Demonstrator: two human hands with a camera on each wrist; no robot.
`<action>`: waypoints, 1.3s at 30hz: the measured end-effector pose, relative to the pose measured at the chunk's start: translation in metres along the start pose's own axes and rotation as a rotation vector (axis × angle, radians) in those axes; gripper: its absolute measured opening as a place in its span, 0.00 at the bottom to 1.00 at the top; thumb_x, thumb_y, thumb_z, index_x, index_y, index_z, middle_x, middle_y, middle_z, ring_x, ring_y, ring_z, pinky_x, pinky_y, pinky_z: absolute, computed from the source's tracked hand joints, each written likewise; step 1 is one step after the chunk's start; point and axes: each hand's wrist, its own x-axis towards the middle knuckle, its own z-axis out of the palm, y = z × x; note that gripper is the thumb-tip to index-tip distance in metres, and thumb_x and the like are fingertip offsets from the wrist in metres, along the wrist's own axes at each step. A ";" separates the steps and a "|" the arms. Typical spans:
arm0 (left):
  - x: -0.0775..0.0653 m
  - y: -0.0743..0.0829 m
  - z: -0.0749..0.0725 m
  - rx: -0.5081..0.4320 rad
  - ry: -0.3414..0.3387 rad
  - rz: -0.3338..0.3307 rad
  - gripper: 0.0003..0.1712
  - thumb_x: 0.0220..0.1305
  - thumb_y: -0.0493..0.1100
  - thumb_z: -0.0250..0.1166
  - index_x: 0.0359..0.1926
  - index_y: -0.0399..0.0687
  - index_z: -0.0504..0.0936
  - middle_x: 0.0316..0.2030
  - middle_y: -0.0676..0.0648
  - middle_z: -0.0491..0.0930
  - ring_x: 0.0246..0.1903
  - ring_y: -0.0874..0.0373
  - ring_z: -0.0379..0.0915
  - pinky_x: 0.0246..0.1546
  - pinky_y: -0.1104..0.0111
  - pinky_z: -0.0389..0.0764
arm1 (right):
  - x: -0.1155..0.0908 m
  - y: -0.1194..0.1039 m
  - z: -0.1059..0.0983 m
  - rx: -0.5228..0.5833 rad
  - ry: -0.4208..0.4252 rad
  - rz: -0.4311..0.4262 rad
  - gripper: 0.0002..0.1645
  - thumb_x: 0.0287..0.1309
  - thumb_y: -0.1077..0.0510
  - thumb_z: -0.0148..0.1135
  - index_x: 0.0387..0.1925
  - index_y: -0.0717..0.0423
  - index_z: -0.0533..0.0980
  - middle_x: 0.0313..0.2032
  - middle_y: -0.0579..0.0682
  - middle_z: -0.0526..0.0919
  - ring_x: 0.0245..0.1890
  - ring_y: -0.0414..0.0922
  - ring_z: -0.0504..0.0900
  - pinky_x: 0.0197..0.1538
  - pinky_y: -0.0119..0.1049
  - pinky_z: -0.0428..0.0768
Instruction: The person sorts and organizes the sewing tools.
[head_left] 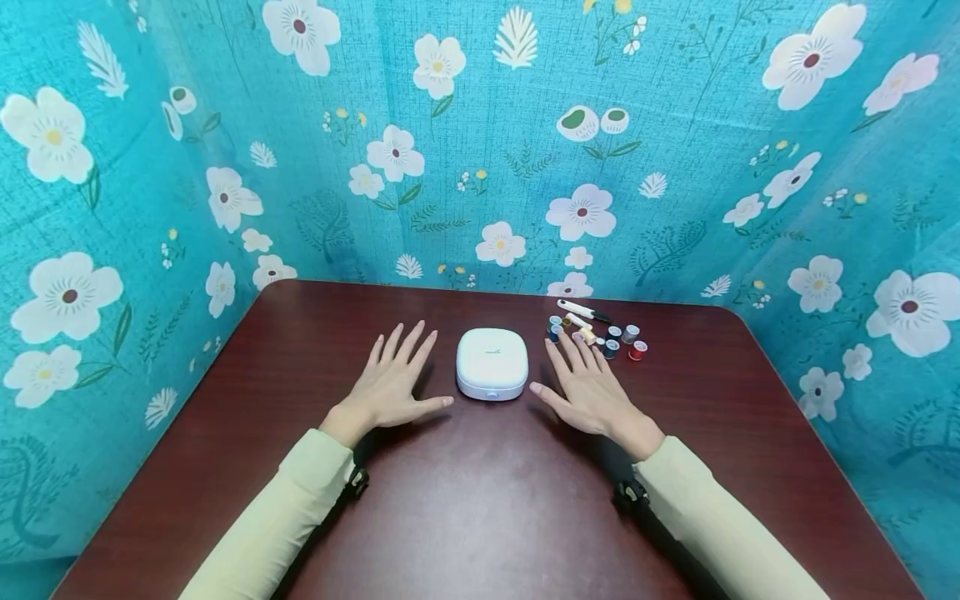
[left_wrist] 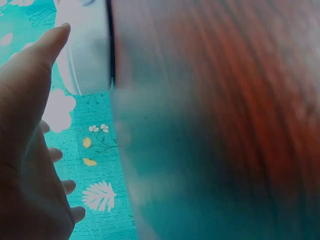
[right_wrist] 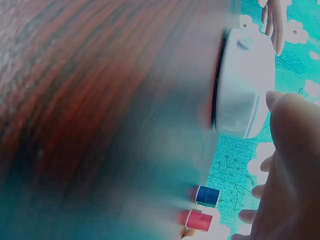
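A small white box (head_left: pixel 492 363) with rounded corners stands closed on the dark table, its front clasp (right_wrist: pixel 245 43) showing in the right wrist view. To its left, my left hand (head_left: pixel 390 390) is held palm down with the fingers spread, the thumb pointing toward the box. On the other side my right hand (head_left: pixel 588 392) is spread the same way, its thumb near the box's corner. Beyond its fingertips lie several small thread spools, among them a red spool (head_left: pixel 637 350) and a blue spool (right_wrist: pixel 207 196). Neither hand holds anything.
Behind the spools lies a slim white tool (head_left: pixel 576 310) with a black end, beside a short white stick (head_left: pixel 579 322). The brown wooden table (head_left: pixel 480 500) has rounded far corners. A turquoise flowered curtain (head_left: pixel 480 167) hangs around its far edge and sides.
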 end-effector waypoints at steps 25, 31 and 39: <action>0.015 0.009 -0.002 -0.348 0.024 0.002 0.76 0.45 0.75 0.76 0.83 0.53 0.42 0.80 0.43 0.47 0.78 0.44 0.44 0.71 0.40 0.56 | 0.016 0.003 0.004 0.327 0.066 -0.050 0.64 0.60 0.28 0.63 0.83 0.45 0.40 0.81 0.54 0.43 0.79 0.57 0.50 0.71 0.64 0.60; 0.019 0.011 -0.002 -0.436 -0.012 -0.038 0.78 0.44 0.74 0.77 0.83 0.52 0.40 0.80 0.45 0.45 0.77 0.45 0.45 0.70 0.42 0.62 | 0.023 0.000 0.001 0.347 0.069 -0.075 0.65 0.60 0.31 0.67 0.82 0.48 0.41 0.80 0.58 0.46 0.78 0.57 0.51 0.69 0.64 0.64; 0.028 0.017 -0.004 -0.475 -0.027 -0.044 0.78 0.45 0.69 0.79 0.82 0.49 0.39 0.80 0.43 0.44 0.77 0.44 0.46 0.69 0.44 0.64 | 0.039 -0.010 -0.005 0.376 0.074 -0.136 0.64 0.59 0.36 0.70 0.82 0.53 0.44 0.80 0.58 0.46 0.78 0.55 0.50 0.69 0.61 0.66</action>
